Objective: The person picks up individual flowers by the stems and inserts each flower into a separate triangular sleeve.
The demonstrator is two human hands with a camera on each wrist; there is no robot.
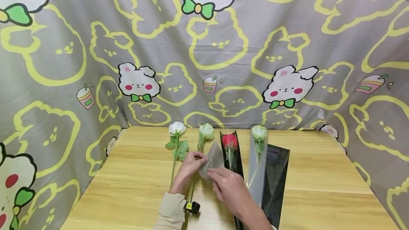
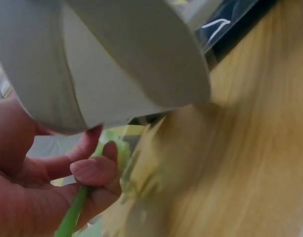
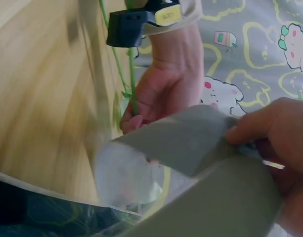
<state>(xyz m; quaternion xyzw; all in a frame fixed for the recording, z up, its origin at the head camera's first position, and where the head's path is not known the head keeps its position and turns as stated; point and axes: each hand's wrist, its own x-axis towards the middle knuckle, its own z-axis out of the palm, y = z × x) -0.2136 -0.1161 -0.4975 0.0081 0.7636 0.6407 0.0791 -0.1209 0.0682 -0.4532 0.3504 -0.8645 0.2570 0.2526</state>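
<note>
My left hand (image 1: 189,168) grips the green stem (image 2: 74,212) of a pale green-white artificial rose (image 1: 206,131), whose bloom points to the far edge of the table. Its thumb and forefinger are right at the edge of a grey-white flower wrapping sleeve (image 1: 214,159). My right hand (image 1: 230,189) pinches that sleeve from the other side; in the right wrist view the sleeve (image 3: 181,138) stands partly spread, with folded panels. The sleeve's mouth overlaps the left fingers in the left wrist view. The rose's bloom is blurred behind the left fingertips there.
A white rose (image 1: 177,129) with leaves lies to the left. Right of the hands are a red rose (image 1: 230,140) in a black sleeve (image 1: 238,162), a green-white rose (image 1: 259,132) in a pale sleeve (image 1: 258,173) and a flat black sleeve (image 1: 278,173). A patterned curtain (image 1: 223,52) backs the wooden table (image 1: 326,180).
</note>
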